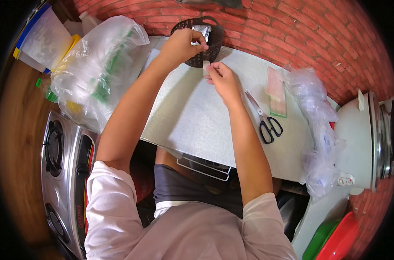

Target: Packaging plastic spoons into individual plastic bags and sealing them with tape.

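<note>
Pinched between the thumb and fingers of my right hand (223, 79) is a small pale flat piece (206, 69), upright in front of the basket. My left hand (185, 45) is raised higher, its thumb and fingertips drawn together above that piece. Whether anything thin is between those fingertips, I cannot tell. Behind both hands stands a dark brown perforated plastic basket (218, 35) with a handle opening. A shiny silver packet (201, 31) sticks up in it, partly covered by my left hand.
Scissors (263, 118) with dark handles lie right of my right forearm, beside a pink-and-green flat packet (276, 92). Plastic bags (314, 97) line the table's (190, 120) right side, near a white rice cooker (354, 139). Leftward are a large filled clear bag (102, 71) and a gas stove (62, 162).
</note>
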Tool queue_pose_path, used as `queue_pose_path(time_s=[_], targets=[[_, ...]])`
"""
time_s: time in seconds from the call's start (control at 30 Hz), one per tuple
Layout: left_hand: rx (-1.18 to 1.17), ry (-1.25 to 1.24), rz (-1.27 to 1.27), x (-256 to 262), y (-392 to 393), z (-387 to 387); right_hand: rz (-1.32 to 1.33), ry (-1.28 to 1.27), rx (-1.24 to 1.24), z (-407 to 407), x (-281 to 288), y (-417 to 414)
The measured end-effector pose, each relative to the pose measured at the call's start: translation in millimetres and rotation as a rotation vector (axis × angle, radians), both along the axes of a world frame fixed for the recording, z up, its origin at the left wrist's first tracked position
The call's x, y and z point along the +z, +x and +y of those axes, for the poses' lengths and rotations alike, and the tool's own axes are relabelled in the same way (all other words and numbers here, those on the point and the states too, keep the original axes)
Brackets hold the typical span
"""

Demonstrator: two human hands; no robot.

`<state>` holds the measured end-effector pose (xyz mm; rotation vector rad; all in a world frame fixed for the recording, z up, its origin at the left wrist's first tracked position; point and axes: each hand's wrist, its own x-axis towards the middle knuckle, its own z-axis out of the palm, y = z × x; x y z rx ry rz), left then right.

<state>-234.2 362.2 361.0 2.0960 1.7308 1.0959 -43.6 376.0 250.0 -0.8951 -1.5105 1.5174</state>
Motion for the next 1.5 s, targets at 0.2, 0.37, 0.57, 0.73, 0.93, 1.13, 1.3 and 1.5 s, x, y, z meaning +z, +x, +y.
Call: queue_pose_path(time_s=[0.2,0.37,0.57,0.73,0.93,1.13,1.3,1.5], targets=[[0.062,0.019,0.061,-3,-2,0,-0.041,0.012,0.04,1,0,1],[0.096,0.194,0.128,0,1,-11,-0.042,0.0,0.053,1,-3,3],[0.307,0.313,-0.443,-74,22,-65,-0.211,0.112,-0.002,0,-9,1],[0.525,0.352,-0.655,-112,-4,-90,-0.371,0.423,-0.208,-3,-33,5],[0.467,0.108,-0.502,-116,-60,-155,-0.387,0.829,0.043,-69,17,-22],[0.349,-0.021,-0.352,-128,-72,-168,-0.5,0.842,0.191,-92,10,-48],[0.259,-0.079,-0.177,-113,-68,-171,-0.545,0.865,0.182,-90,8,-60],[0.199,0.009,0.025,-103,-51,-178,-0.444,0.801,0.181,-85,7,-58]])
